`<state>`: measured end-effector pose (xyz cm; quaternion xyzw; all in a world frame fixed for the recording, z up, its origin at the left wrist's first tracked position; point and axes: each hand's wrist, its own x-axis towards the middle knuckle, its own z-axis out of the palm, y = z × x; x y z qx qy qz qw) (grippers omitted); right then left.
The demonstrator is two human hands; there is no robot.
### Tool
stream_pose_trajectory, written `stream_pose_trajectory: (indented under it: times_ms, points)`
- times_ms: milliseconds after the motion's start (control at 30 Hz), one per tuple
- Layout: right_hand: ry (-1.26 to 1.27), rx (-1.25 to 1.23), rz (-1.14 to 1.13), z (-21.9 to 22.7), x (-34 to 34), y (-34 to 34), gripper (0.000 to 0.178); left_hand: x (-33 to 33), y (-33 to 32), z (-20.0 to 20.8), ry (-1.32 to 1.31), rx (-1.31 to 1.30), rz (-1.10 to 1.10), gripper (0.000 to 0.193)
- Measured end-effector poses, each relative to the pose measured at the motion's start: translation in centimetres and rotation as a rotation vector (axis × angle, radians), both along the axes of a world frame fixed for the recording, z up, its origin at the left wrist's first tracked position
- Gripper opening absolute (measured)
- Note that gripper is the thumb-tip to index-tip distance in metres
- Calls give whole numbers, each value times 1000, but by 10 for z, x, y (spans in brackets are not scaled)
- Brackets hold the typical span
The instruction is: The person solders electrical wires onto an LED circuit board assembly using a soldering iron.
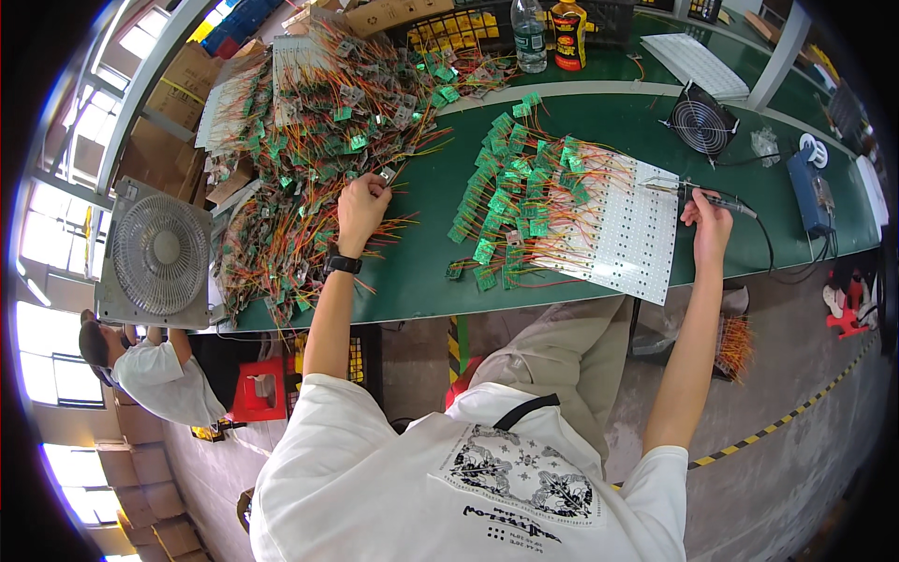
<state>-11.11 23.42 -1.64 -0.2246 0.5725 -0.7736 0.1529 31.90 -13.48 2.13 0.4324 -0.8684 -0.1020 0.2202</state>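
At the back I count one black crate [423, 34] with yellow pieces, two bottles [530, 47]. My left hand [362, 214] is pinched on one small part [387, 174] beside the wired-board pile [314, 155]; right hand [709, 227] grips one soldering iron [714, 198], tip over the white perforated panel [629, 229].

My shirt [393, 478]: soft-looking matt cloth. Tabletop [405, 267]: smooth, slight sheen. Holed board [623, 234]: smooth, plastic-looking. Circuit boards [483, 250]: glossy. Wires [548, 247]: plastic-coated look. Soldering iron [667, 186]: shiny metal shaft. Bottle [531, 42]: clear, glossy plastic. Boxes [187, 75]: matt cardboard.
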Motion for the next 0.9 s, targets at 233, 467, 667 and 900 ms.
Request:
stream_pose_trajectory:
  times_ms: [233, 467, 667, 900]
  points:
    - [3, 16, 2, 0, 0, 1, 16, -38, -12, 10, -47, -552, -238, 34]
    - [-29, -2, -7, 0, 0, 0, 16, -44, -26, 3, -185, -569, -288, 26]
    - [-11, 17, 7, -1, -2, 2, 16, -28, 3, 10, -48, -528, -443, 17]
    - [1, 24, -3, 0, -1, 0, 17, -22, 21, 17, -3, -333, -412, 26]
